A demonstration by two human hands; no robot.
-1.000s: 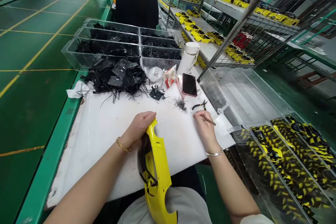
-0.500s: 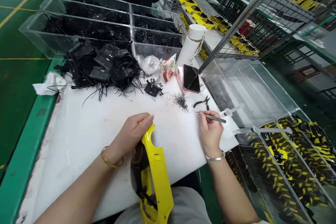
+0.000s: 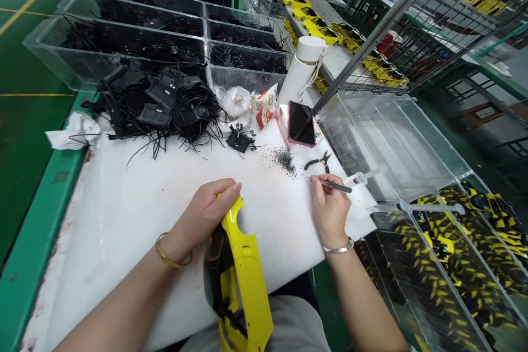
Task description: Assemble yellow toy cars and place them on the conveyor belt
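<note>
In my left hand I grip one end of a yellow toy car body with dark window parts; it slants down toward my lap. My right hand is closed on slim grey tweezers, pinched between thumb and fingers. Their tip points left, close to a scattered heap of tiny black pieces. Whether the tip holds a piece is too small to tell. Just beyond that hand lie black-and-yellow cutting pliers. A small black part with wires rests left of the heap.
Clear bins of black parts stand behind a pile of black wired parts. A white bottle, a snack packet and a phone sit at the back. On the right, clear trays adjoin a metal rack post.
Little differs. The view has shifted slightly. Both hands keep their hold on the car body and the tweezers, and the person at the back has moved a little left.
</note>
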